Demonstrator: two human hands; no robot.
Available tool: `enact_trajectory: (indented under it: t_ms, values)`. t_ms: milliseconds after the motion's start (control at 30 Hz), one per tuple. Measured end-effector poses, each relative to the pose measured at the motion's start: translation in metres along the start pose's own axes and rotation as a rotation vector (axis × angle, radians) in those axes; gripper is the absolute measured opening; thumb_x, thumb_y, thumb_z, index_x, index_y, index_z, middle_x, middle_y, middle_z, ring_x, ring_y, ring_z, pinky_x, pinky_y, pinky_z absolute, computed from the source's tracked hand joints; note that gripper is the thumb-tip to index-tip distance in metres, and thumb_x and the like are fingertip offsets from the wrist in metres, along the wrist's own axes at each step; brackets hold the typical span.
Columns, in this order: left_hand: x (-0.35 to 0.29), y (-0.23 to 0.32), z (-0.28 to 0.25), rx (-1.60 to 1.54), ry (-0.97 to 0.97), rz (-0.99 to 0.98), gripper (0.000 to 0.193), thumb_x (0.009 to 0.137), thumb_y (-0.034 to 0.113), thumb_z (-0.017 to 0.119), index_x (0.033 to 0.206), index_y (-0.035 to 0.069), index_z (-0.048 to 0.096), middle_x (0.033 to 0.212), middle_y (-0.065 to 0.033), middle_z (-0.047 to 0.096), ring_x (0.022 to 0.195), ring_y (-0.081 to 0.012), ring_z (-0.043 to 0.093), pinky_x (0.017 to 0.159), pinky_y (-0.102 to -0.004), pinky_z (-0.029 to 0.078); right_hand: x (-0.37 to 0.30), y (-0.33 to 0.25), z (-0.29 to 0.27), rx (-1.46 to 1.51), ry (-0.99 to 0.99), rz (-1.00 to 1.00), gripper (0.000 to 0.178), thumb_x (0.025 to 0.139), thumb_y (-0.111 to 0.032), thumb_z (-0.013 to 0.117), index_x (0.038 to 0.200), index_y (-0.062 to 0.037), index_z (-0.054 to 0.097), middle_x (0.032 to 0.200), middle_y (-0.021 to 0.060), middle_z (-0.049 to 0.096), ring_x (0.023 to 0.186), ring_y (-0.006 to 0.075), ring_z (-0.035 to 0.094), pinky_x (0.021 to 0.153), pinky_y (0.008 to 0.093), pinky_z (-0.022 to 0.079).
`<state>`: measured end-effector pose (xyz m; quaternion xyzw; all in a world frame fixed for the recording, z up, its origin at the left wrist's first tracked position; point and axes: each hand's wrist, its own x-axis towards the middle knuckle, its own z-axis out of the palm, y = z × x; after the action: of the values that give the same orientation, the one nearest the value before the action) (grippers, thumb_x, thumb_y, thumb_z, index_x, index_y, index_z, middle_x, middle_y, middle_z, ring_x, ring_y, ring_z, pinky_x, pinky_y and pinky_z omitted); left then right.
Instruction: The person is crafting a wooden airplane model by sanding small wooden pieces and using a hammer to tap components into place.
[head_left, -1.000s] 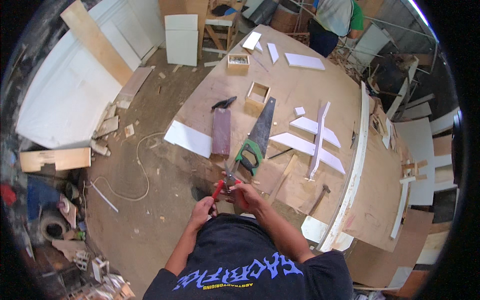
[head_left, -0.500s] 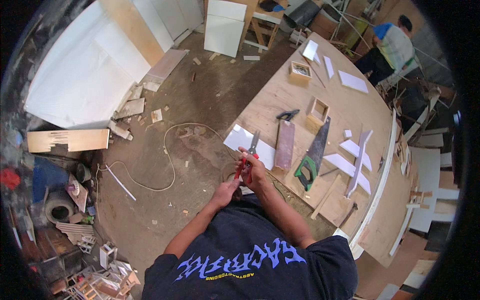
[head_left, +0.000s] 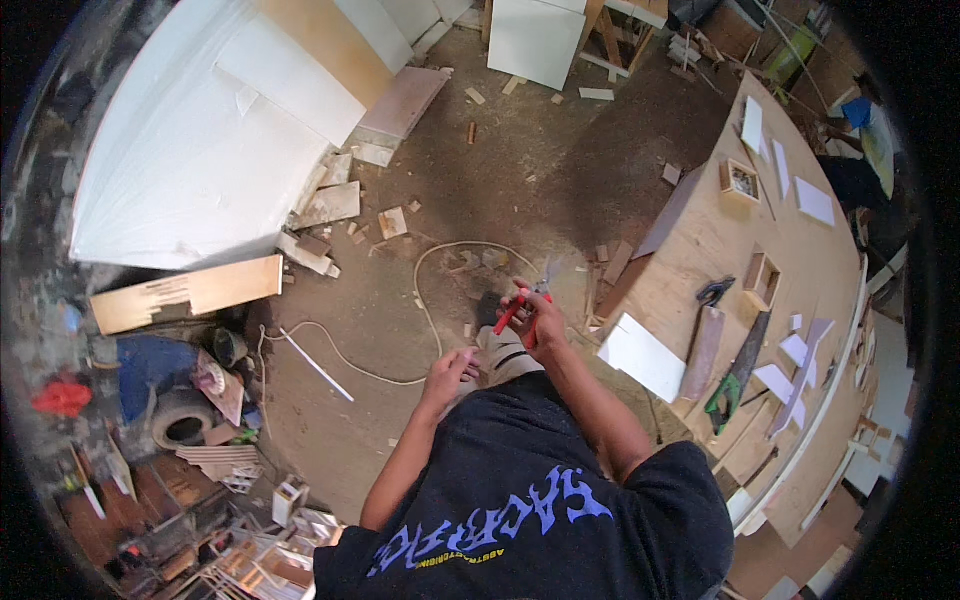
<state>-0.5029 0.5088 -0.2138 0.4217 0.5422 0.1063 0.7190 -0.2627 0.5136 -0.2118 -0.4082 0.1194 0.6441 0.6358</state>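
Observation:
My right hand [head_left: 540,325] is closed around the red handles of a pair of snips [head_left: 543,288], held over the floor beside the table. Their grey blades point away from me and upward, against the brown floor. My left hand [head_left: 452,375] is apart from the tool, in front of my body. Its fingers are loosely curled, and nothing shows in them. Right of the snips, a white panel [head_left: 642,357] lies at the table's near left corner. A hand saw with a green and black handle [head_left: 722,402] rests further right.
On the wooden table [head_left: 715,235] lie a purplish board [head_left: 702,352], a black clamp [head_left: 714,291], small open boxes [head_left: 762,280] and white strips. A pale cord [head_left: 428,300] loops over the floor. Offcuts [head_left: 330,205] and a tyre [head_left: 183,420] are at left. Another person stands far right.
My view has turned left, so the table sits further right. My left hand has come away from the snips. The right hand has carried them off the white panel, out over the floor.

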Motion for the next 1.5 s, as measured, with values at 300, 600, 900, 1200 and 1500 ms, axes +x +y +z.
enact_trajectory:
  t_ms: [300, 600, 900, 1200, 1500]
  values:
    - [0.068, 0.065, -0.139, -0.486, 0.191, -0.057, 0.047, 0.11, 0.04, 0.05, 0.131, 0.0, 0.063, 0.104, -0.0086, 0.07, 0.091, -0.0173, 0.068, 0.08, -0.0317, 0.055, 0.107, 0.026, 0.1, -0.099, 0.276, -0.274, 0.03, 0.102, -0.021, 0.066, 0.128, -0.0068, 0.064, 0.08, 0.0005, 0.057, 0.067, 0.0139, 0.06, 0.065, 0.0356, 0.056]
    - [0.225, 0.046, -0.215, 0.13, -0.138, -0.199, 0.038, 0.106, 0.037, 0.057, 0.116, 0.003, 0.071, 0.095, -0.006, 0.074, 0.08, -0.0134, 0.068, 0.072, -0.0303, 0.053, 0.162, 0.025, 0.073, -0.054, 0.646, -0.42, 0.034, 0.103, -0.017, 0.06, 0.134, -0.0043, 0.058, 0.094, 0.0069, 0.064, 0.084, 0.0215, 0.065, 0.082, 0.0378, 0.057]
    - [0.464, -0.133, -0.238, 0.988, -0.149, 0.056, 0.032, 0.1, 0.032, 0.062, 0.111, 0.004, 0.073, 0.093, -0.0186, 0.075, 0.086, -0.0414, 0.072, 0.081, -0.0495, 0.057, 0.328, 0.246, -0.031, -0.34, 0.89, -0.42, 0.036, 0.101, -0.016, 0.064, 0.134, -0.0027, 0.057, 0.091, 0.0017, 0.058, 0.079, 0.0125, 0.059, 0.074, 0.028, 0.051]
    - [0.686, -0.33, -0.179, 1.461, -0.135, 0.106, 0.047, 0.097, 0.029, 0.068, 0.136, 0.005, 0.06, 0.139, -0.0209, 0.059, 0.128, -0.0383, 0.059, 0.106, -0.0485, 0.052, 0.425, 0.236, -0.086, -0.152, 0.821, -0.083, 0.048, 0.107, -0.035, 0.058, 0.139, 0.0007, 0.051, 0.102, 0.0081, 0.063, 0.096, 0.0203, 0.062, 0.093, 0.0373, 0.051]
    - [0.693, -0.351, -0.182, 1.16, -0.079, -0.023, 0.037, 0.097, 0.024, 0.07, 0.128, 0.006, 0.063, 0.131, -0.0165, 0.067, 0.111, -0.0356, 0.07, 0.09, -0.0461, 0.058, 0.419, 0.23, -0.099, 0.161, 0.817, -0.05, 0.042, 0.108, -0.032, 0.057, 0.138, -0.0042, 0.052, 0.106, 0.0095, 0.063, 0.1, 0.0223, 0.062, 0.097, 0.0426, 0.049]
